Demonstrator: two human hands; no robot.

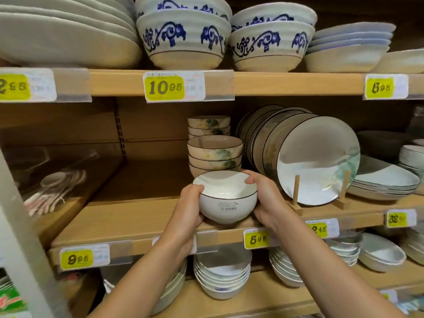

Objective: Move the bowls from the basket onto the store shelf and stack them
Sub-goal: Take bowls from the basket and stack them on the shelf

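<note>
A white bowl [226,198] with a dark rim and a barcode sticker is held between both hands at the front edge of the middle wooden shelf [128,216]. My left hand [189,207] grips its left side, my right hand [263,198] its right side. The bowl's base looks to be at or just above the shelf board. Right behind it stands a stack of matching bowls [214,154] with green and yellow splashes, and a second stack [208,125] sits farther back. The basket is out of view.
Upright plates [316,161] lean in a wooden rack just right of the bowl. Bare shelf board lies to the left, with spoons [57,189] at the far left. Large blue-patterned bowls [183,35] fill the shelf above; white bowl stacks [221,276] sit below.
</note>
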